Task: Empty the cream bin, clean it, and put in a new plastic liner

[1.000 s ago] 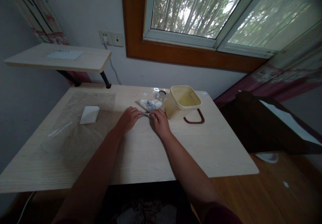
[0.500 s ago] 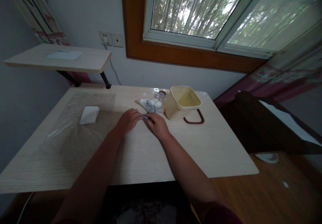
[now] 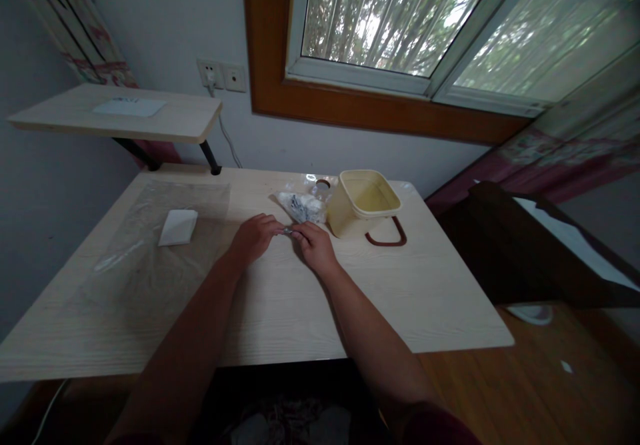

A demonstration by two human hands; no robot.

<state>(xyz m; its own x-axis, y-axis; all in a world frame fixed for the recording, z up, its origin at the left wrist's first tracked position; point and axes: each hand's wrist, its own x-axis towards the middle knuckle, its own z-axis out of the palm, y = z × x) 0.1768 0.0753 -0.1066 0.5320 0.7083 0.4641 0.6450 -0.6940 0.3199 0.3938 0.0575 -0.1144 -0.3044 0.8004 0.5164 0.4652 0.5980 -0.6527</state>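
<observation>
Fingers of L hand (image 3: 254,237) & R hand (image 3: 317,245) pinch btw. them a small shiny silver-grey piece (image 3: 287,230); hands are closer than a sec ago, so handling prob. continues. Piece looks thin, mat'l unclear; it is over the pale wood-grain bench (image 3: 400,298), near the crumpled whitish plastic bag (image 3: 304,207).

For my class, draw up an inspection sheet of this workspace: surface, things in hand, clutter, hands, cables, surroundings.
Surface: pale wood-grain table, with a clear plastic sheet spread over its left part.
Things in hand: small shiny item; too small to identify.
Clutter: white pad on the sheet; bag with pale contents; cream tub; brown curved handle beside the tub.
Hands: left hand and right hand both pinch the small shiny item.
Cables: pale cable hanging below a wall socket.
Surroundings: raised shelf at back left; window behind; wood floor at right.
</observation>
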